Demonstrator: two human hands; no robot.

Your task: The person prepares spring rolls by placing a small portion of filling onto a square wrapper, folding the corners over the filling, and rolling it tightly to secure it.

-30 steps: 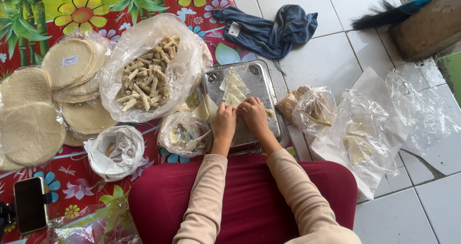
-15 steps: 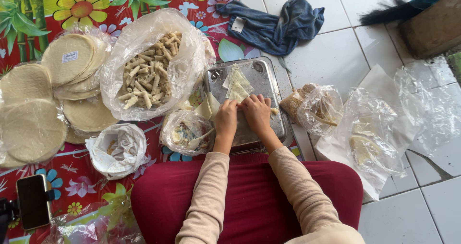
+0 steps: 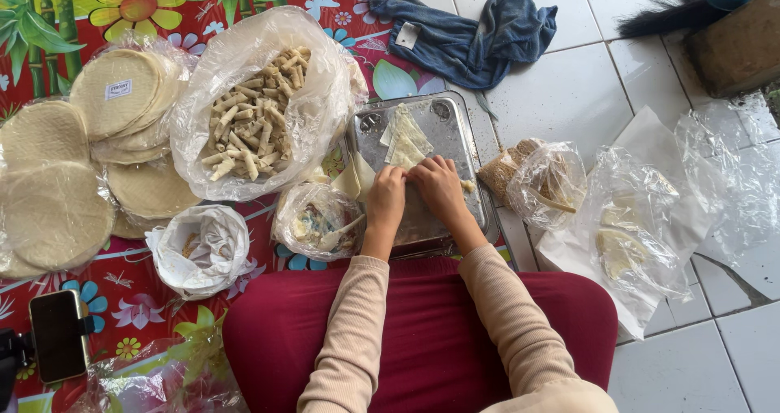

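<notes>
Pale wrapper (image 3: 409, 143) just beyond both hands (image 3: 414, 189), seemingly.

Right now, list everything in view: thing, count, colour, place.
tray: one, silver, floor ahead of the knees
wrapper pieces: a few, pale, on the tray
bag of rolls: one, clear with beige rolls, left of the tray
round wrapper stacks: several, cream, bagged, far left
filling bag: one, clear, front left of the tray
white bag: one, left of the filling bag
cloth: one, blue, above the tray
plastic bags: several, clear, right, on tiles
phone: one, black, bottom left
mat: one, red floral, left half
brush: one, dark, top right
left hand: on the tray
right hand: on the tray, beside the left
</notes>
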